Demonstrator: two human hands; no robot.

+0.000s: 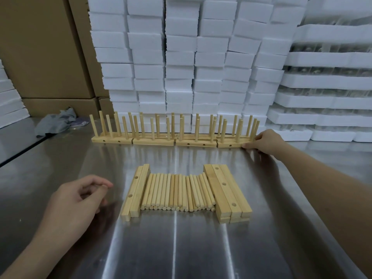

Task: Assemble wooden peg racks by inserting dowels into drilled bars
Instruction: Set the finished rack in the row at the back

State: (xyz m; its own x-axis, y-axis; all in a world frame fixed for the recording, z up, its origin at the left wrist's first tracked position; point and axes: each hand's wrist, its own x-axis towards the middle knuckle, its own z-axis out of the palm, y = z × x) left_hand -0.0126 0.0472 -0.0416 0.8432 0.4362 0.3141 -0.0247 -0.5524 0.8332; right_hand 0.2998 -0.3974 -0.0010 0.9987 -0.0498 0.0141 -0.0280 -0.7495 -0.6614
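Pinches rack (pixel 229 144) at two o'clock with right hand (pixel 267 140), holds left hand (pixel 78 200) slack, empty; risks jolting pegs (pixel 224 130) loose if shoved.

One head-worn wide-angle view looks forward and down, close over the steel table (pixel 181 248) (foam stacks (pixel 181 57) beyond).

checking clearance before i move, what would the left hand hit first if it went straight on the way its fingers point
Probably the left stack of drilled bars, lying just right of the left hand. The steel table between them looks bare, though the hand's height above it is unclear.
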